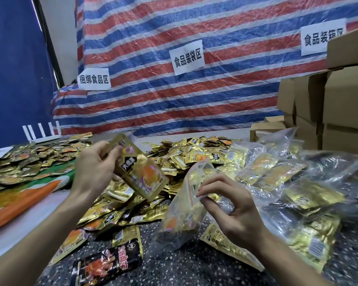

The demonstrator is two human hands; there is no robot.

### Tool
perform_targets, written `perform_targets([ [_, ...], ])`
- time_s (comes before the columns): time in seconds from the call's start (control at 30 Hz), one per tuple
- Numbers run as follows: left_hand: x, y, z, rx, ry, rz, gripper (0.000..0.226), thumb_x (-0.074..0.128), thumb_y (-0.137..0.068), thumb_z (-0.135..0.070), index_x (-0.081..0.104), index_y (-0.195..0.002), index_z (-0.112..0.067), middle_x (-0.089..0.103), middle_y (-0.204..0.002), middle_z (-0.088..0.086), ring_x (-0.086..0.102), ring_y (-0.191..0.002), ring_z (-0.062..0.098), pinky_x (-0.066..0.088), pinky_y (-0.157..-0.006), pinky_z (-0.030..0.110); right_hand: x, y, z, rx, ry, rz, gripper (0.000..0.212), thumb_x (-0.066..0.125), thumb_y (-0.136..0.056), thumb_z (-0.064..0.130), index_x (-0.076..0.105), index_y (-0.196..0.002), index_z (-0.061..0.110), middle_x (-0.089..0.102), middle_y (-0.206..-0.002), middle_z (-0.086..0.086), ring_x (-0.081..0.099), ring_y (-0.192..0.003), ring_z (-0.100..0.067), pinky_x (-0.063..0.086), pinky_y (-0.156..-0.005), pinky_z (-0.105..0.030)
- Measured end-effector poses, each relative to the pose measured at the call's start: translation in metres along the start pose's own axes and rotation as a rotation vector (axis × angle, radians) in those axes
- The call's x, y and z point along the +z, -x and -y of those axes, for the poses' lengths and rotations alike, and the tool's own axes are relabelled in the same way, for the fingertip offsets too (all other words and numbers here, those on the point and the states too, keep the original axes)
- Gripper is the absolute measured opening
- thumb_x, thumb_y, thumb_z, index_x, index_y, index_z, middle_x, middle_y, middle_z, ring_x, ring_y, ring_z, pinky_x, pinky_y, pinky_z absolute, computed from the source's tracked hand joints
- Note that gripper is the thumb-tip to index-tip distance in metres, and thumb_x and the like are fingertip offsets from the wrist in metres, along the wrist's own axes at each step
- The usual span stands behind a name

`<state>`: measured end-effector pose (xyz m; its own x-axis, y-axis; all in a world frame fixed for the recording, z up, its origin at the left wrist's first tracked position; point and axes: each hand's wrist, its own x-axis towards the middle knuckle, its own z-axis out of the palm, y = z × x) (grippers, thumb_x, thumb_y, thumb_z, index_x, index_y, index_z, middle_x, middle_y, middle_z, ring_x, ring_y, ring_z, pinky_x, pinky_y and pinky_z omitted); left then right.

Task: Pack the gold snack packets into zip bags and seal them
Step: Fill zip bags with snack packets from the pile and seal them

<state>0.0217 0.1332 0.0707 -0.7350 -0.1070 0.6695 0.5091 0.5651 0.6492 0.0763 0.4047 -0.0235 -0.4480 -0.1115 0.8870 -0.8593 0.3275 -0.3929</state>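
My left hand (95,168) grips a gold snack packet (141,170) by its upper end, holding it tilted above a heap of loose gold packets (182,153). Just to its right, my right hand (232,209) pinches the mouth of a clear zip bag (184,209) with a red strip. The bag hangs open and holds a few gold packets. The held packet's lower corner is close to the bag's mouth but outside it.
Filled clear bags (298,182) of gold packets pile up at the right. Cardboard boxes (339,104) stack behind them. A black and red snack packet (105,265) lies near me. A striped tarp (174,69) with paper signs hangs at the back.
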Motion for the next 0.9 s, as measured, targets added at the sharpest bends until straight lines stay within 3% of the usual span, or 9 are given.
perform_targets([
  [0.13,-0.011,-0.002,-0.05,0.081,0.178,-0.133,0.012,0.062,-0.096,-0.022,0.065,-0.084,-0.026,0.069,-0.083,0.002,0.069,-0.063,0.005,0.052,-0.044,0.017,0.001,0.0,0.002,-0.024,0.008,0.029,0.006,0.067,-0.089,0.009,0.071,-0.087,0.006,0.063,-0.091,-0.001,0.063,-0.086,-0.016,0.048,-0.076,-0.022],
  [0.27,-0.006,0.005,-0.102,0.264,0.089,-0.149,0.013,0.065,-0.095,-0.026,0.066,-0.082,-0.026,0.068,-0.076,-0.005,0.067,-0.062,0.005,0.05,-0.045,0.016,0.001,0.0,0.003,-0.068,0.023,0.067,0.004,0.067,-0.089,0.004,0.071,-0.087,0.003,0.063,-0.09,-0.004,0.063,-0.083,-0.022,0.051,-0.071,-0.036],
  [0.4,0.018,0.011,-0.126,0.394,-0.124,-0.058,0.016,0.064,-0.096,-0.021,0.067,-0.081,-0.016,0.065,-0.07,0.0,0.062,-0.058,0.018,0.051,-0.05,0.043,0.001,0.002,0.005,-0.117,0.019,0.035,0.005,0.068,-0.087,0.003,0.07,-0.083,0.001,0.063,-0.086,-0.003,0.062,-0.079,-0.019,0.048,-0.068,-0.029],
  [0.47,0.026,0.012,-0.125,0.409,-0.207,-0.013,0.021,0.061,-0.097,-0.02,0.067,-0.081,-0.008,0.065,-0.071,0.006,0.059,-0.058,0.02,0.049,-0.051,0.046,-0.001,0.002,0.006,-0.134,0.007,-0.025,0.008,0.067,-0.087,0.005,0.07,-0.081,0.001,0.062,-0.084,-0.003,0.061,-0.077,-0.018,0.046,-0.068,-0.025],
  [0.7,0.04,0.03,-0.12,0.603,-0.443,0.076,0.011,0.059,-0.096,-0.007,0.061,-0.086,-0.004,0.066,-0.082,0.014,0.062,-0.068,0.034,0.049,-0.056,0.044,0.004,0.001,0.003,-0.123,0.083,-0.062,0.005,0.068,-0.087,0.006,0.072,-0.086,0.003,0.064,-0.085,-0.004,0.062,-0.078,-0.018,0.048,-0.069,-0.023],
  [0.83,0.05,0.043,-0.123,0.683,-0.579,0.145,0.013,0.065,-0.086,0.002,0.056,-0.082,-0.008,0.06,-0.073,0.012,0.051,-0.05,0.031,0.026,-0.043,0.027,0.006,0.001,0.002,-0.133,0.09,-0.053,0.01,0.067,-0.09,0.009,0.074,-0.091,0.002,0.066,-0.089,-0.006,0.064,-0.081,-0.019,0.05,-0.07,-0.027],
  [0.9,0.052,0.045,-0.124,0.769,-0.662,0.177,0.012,0.068,-0.079,0.004,0.059,-0.082,-0.004,0.058,-0.071,0.012,0.053,-0.045,0.03,0.024,-0.043,0.024,0.005,0.0,0.002,-0.137,0.08,-0.053,0.009,0.068,-0.09,0.006,0.075,-0.093,0.001,0.066,-0.091,-0.007,0.066,-0.083,-0.02,0.052,-0.07,-0.03],
])
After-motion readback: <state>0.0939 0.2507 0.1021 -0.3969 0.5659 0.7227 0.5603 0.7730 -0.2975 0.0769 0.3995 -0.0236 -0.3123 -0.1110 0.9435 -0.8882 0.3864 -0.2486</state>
